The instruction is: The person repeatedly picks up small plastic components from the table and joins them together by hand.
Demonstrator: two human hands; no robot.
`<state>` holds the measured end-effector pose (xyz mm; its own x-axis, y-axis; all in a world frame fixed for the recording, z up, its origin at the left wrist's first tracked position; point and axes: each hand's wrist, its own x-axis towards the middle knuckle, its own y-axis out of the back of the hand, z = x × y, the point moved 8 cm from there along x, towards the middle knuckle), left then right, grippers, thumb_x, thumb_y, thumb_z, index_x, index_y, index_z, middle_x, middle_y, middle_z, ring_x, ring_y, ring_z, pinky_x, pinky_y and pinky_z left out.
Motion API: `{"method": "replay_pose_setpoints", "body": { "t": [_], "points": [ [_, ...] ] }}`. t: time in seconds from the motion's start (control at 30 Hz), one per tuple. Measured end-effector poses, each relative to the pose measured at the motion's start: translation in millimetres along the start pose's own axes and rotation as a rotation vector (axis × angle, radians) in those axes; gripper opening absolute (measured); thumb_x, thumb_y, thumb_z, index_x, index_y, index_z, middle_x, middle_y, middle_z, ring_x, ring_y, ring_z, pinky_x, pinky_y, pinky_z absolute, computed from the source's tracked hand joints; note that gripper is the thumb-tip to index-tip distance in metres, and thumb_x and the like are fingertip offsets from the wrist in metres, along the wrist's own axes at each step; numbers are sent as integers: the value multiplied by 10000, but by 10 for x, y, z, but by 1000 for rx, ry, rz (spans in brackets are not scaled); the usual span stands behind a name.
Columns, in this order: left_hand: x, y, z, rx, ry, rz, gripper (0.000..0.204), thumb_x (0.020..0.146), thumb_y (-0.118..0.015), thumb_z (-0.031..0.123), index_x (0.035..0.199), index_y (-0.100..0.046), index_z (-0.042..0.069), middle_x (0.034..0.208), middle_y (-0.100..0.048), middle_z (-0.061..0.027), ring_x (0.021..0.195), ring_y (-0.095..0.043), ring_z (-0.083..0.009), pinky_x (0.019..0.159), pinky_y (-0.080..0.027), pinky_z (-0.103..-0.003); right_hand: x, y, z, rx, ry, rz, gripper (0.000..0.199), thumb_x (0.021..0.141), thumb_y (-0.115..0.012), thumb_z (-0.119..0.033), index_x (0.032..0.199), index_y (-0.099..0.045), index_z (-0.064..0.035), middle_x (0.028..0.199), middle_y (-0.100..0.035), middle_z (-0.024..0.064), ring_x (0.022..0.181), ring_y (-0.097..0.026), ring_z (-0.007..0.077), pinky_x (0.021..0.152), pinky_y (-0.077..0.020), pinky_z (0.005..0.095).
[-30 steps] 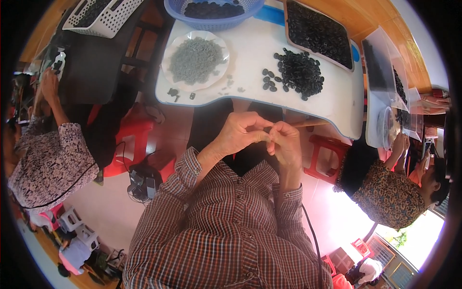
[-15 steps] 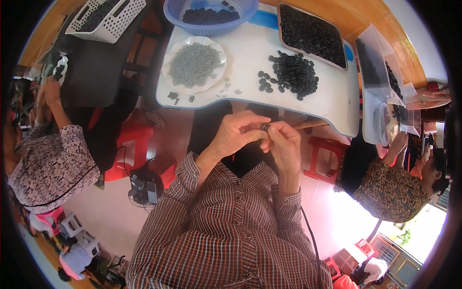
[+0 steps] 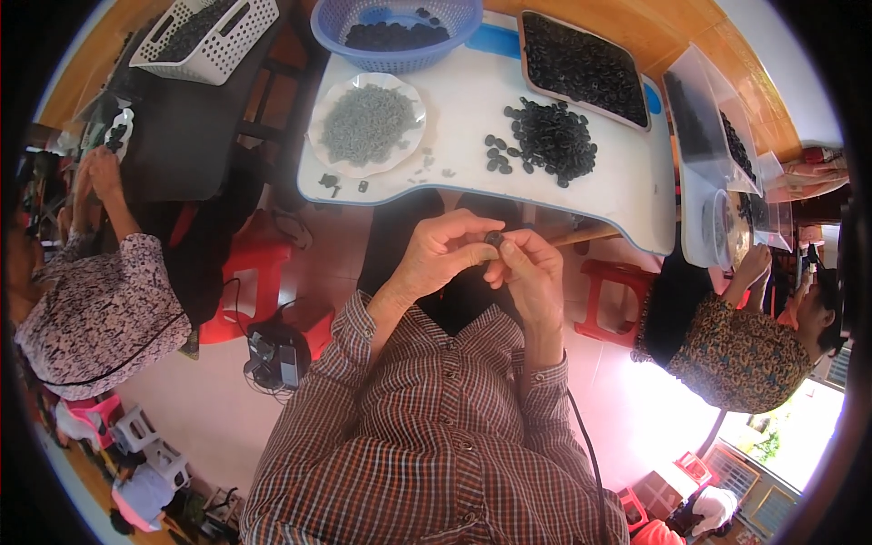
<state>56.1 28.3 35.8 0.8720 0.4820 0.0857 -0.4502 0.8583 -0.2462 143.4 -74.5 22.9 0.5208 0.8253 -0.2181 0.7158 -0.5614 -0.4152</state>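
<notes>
My left hand [image 3: 440, 251] and my right hand [image 3: 532, 271] meet above my lap, just off the table's near edge. Their thumbs and fingertips pinch a small dark oval piece [image 3: 494, 238] between them; the fingers hide part of it. Ahead on the white table [image 3: 463, 113] lies a heap of similar black oval pieces [image 3: 559, 145], with several loose ones to its left. Farther left is a white wavy-edged plate [image 3: 320, 151] piled with small translucent pieces [image 3: 365, 123]. A few of those are scattered beside it, and some dark bits lie near the table's front left.
A blue basket [image 3: 400, 62] of black pieces and a filled tray [image 3: 581, 104] occupy the table's back. Co-workers sit at both sides, near a dark table [image 3: 177, 136] and clear plastic bins [image 3: 713, 77]. Red stools [image 3: 610, 300] flank me.
My hands have shifted very slightly left, and the dark piece appears turned a little between the fingertips. Both hands keep their pinch.
</notes>
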Motion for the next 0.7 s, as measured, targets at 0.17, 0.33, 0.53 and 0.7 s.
{"method": "replay_pose_setpoints", "body": {
  "t": [0.17, 0.33, 0.53, 0.7],
  "points": [
    [-32, -18, 34, 5, -19, -5, 303, 818, -680, -30, 1118, -640, -12, 908, -598, -31, 811, -622, -92, 689, -505, -204, -25, -20, -12, -44, 39, -7, 129, 938, -574, -115, 912, -598, 10, 719, -619, 60, 573, -591, 106, 503, -466, 205],
    [-40, -7, 48, 42, -28, 16, 316, 821, -679, -25, 1133, -639, 8, 885, -596, -22, 791, -614, -81, 686, -503, -202, -52, -53, -52, -102, 55, 67, 161, 937, -577, -157, 864, -582, -13, 676, -584, 24, 506, -512, 62, 453, -393, 187],
    [-13, -27, 25, 25, -54, 29, 311, 835, -669, -15, 1143, -634, 8, 886, -595, -22, 755, -594, -75, 685, -509, -209, -53, -4, -6, -58, 21, 102, 178, 939, -571, -168, 846, -579, -16, 682, -587, 23, 501, -506, 61, 449, -381, 186],
    [14, -12, -25, -96, -18, 10, 286, 856, -643, -12, 1142, -631, -2, 889, -593, -23, 760, -597, -88, 689, -510, -213, -24, -42, -40, -61, 38, 102, 180, 941, -567, -169, 844, -580, -18, 686, -587, 23, 515, -515, 65, 465, -387, 187]
  ]
}}
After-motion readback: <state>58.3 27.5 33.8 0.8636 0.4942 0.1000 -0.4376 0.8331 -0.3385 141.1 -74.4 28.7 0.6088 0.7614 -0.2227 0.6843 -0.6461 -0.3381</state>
